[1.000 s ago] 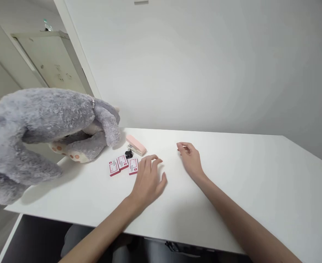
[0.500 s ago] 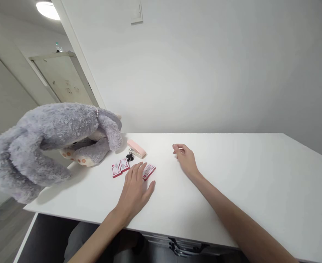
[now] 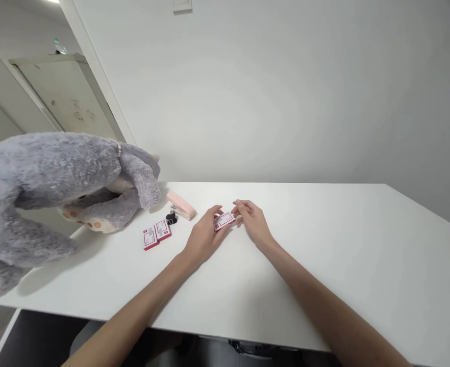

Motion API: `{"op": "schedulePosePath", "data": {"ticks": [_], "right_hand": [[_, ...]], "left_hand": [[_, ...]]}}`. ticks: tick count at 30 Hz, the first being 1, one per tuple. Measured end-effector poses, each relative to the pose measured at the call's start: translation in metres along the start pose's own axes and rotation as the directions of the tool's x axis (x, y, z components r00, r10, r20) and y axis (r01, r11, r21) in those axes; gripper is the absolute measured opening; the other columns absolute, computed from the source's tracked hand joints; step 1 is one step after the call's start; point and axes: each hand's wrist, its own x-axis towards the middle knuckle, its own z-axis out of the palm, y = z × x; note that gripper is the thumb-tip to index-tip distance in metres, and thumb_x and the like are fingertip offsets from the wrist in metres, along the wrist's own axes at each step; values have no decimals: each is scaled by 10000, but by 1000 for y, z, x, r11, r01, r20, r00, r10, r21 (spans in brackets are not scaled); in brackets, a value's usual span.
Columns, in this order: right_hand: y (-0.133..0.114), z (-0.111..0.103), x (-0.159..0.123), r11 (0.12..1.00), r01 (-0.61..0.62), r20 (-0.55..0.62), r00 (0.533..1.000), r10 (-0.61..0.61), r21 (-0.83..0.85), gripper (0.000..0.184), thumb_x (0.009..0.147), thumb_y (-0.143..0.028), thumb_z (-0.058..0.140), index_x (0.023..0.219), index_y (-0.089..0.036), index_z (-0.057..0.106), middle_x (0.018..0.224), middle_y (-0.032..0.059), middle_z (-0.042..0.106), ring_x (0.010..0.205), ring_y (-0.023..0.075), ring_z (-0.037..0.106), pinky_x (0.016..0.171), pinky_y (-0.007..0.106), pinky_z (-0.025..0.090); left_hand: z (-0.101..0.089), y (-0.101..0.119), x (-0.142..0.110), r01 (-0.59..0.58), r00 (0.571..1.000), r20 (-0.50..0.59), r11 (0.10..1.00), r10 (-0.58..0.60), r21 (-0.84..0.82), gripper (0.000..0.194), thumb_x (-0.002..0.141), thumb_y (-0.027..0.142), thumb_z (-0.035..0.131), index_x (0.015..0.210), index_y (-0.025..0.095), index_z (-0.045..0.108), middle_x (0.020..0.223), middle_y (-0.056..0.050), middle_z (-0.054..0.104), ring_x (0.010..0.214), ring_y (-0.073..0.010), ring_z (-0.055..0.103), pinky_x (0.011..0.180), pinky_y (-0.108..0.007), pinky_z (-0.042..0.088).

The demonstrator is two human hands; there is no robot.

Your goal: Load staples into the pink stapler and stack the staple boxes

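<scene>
My left hand (image 3: 204,232) grips a small red-and-white box (image 3: 224,220) between thumb and fingers, its labelled face turned up. Close to the box's right end is my right hand (image 3: 253,221), with fingers loosely bent and apart; nothing shows in its grasp. Two similar boxes, a left one (image 3: 150,238) and a right one (image 3: 163,230), lie side by side on the white table (image 3: 305,265). Just behind them sits a small black object (image 3: 171,218), its kind unclear. A pink stapler (image 3: 181,205) lies beside it.
A large grey plush toy (image 3: 68,168) leans over the table's left end. The white wall (image 3: 267,92) rises behind the table. Further back on the left stands a pale cabinet (image 3: 68,94) with a bottle (image 3: 59,47) on top.
My left hand has taken hold of the third box and moved it right, towards my right hand. The view has shifted slightly, and the other boxes and the stapler stay on the table.
</scene>
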Motion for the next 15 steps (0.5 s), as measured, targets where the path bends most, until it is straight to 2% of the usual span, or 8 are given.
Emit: {"op": "schedulePosePath", "data": {"ticks": [2, 6, 10, 15], "right_hand": [[0, -3, 3, 1000, -8, -58, 998, 8, 6, 475, 907, -665, 639, 1037, -210, 679, 900, 41, 745, 718, 169, 688, 621, 305, 562], [0, -7, 8, 1000, -4, -157, 988, 7, 18, 486, 883, -692, 643, 999, -220, 648, 990, 73, 746, 934, 242, 744, 568, 290, 590], [-3, -4, 5, 1000, 9, -153, 988, -13, -24, 475, 900, -680, 626, 1059, -233, 619, 1011, 73, 728, 992, 264, 738, 481, 270, 572], [-5, 1, -2, 997, 27, -113, 993, -36, -78, 433, 928, -645, 615, 1083, -241, 611, 942, 65, 727, 1057, 272, 705, 480, 261, 568]], "left_hand": [[7, -2, 13, 5, 1000, -1, 998, -5, -68, 537, 926, 431, 690, 1399, 256, 508, 1251, -92, 699, 1073, -263, 681, 868, -346, 494], [12, -4, 24, 45, 999, -9, 979, -47, -199, 590, 862, 415, 769, 1375, 277, 511, 1200, -70, 728, 1031, -256, 692, 882, -342, 482], [9, -3, 25, 94, 992, -45, 934, -116, -344, 612, 777, 386, 860, 1292, 290, 544, 1127, -51, 754, 1023, -257, 702, 912, -340, 477], [8, -2, 24, 122, 986, -51, 888, -160, -444, 613, 736, 356, 898, 1240, 284, 557, 1099, -53, 763, 984, -251, 715, 887, -337, 487]]}}
